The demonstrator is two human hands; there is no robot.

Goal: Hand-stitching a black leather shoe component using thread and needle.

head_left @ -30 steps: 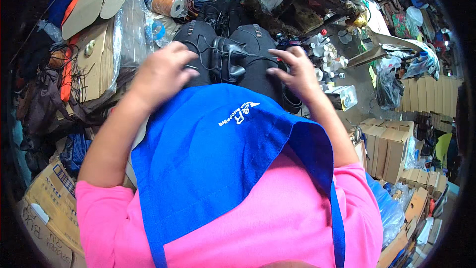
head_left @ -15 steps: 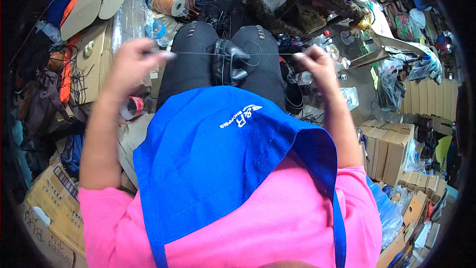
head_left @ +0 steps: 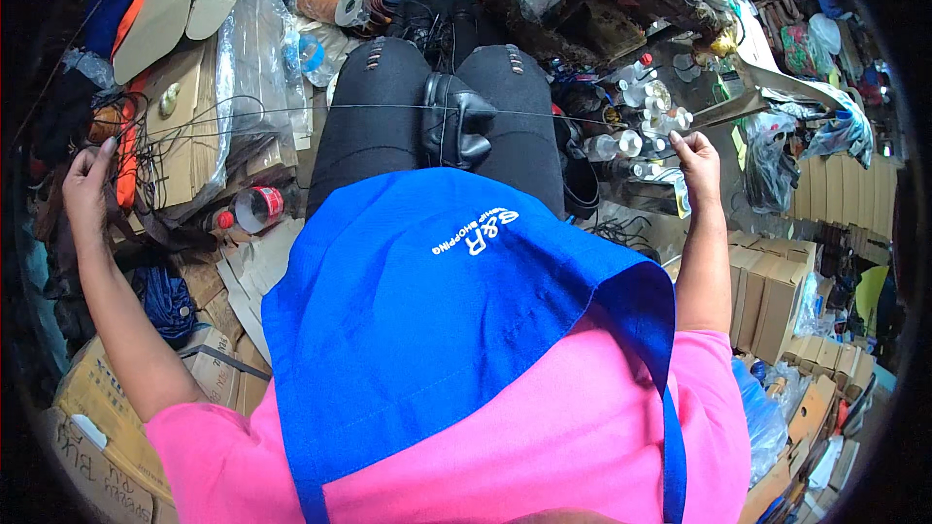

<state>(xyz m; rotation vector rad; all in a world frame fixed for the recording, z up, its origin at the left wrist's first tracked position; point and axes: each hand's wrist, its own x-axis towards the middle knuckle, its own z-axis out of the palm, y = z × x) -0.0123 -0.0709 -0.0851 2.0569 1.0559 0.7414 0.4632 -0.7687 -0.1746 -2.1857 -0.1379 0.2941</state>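
A thin dark thread (head_left: pixel 388 107) stretches across my lap, from one side of the view to the other. My left hand (head_left: pixel 87 189), far out to the left, pinches its one end between thumb and finger. The other end runs to my right hand (head_left: pixel 697 170), whose fingers are closed in a pinch near the bottles. Between my thighs stands a shiny black leather piece, apparently a shoe (head_left: pixel 461 126), with the thread passing over it and a strand hanging down its front. Neither hand touches the shoe. A blue apron (head_left: pixel 417 330) covers my front.
Cardboard (head_left: pixel 180 102) and a tangle of dark cords lie by my left hand. An orange spool (head_left: pixel 325 2) sits beyond my knees. Several clear plastic bottles (head_left: pixel 631 131) stand right of my legs. Small cartons (head_left: pixel 762 281) are stacked at the right, a large carton (head_left: pixel 112 398) at the lower left.
Both hands have moved outward, the left one much farther, drawing the thread out longer across my lap. The shoe stays between my thighs.
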